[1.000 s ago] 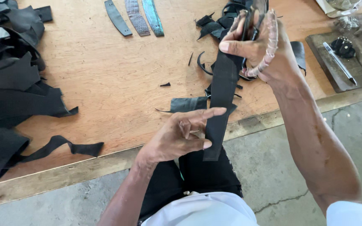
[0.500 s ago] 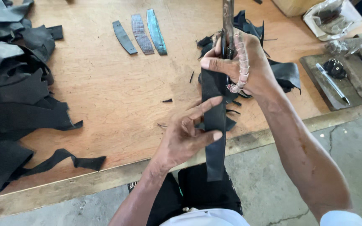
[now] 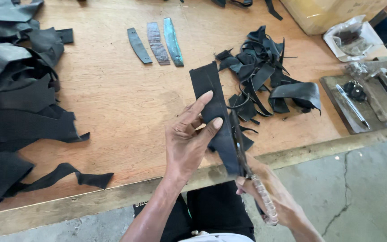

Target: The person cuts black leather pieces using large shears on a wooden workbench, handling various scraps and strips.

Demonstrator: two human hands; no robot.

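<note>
The left hand (image 3: 187,145) pinches a long black strip of rubbery sheet (image 3: 213,112) between thumb and fingers, the strip's far end angled up and away over the brown wooden tabletop (image 3: 117,94). Just right of that hand and nearer the body, the right hand (image 3: 265,192) grips large scissors with pale cord-wrapped handles (image 3: 251,179) — their blades lie along the strip's near right edge. Beyond the right hand sits a tangled heap of black offcuts (image 3: 265,67). Far left of the left hand lie big black sheets (image 3: 14,103). Beyond both hands, three short curved straps (image 3: 156,42) rest side by side — dark grey, textured grey, teal.
</note>
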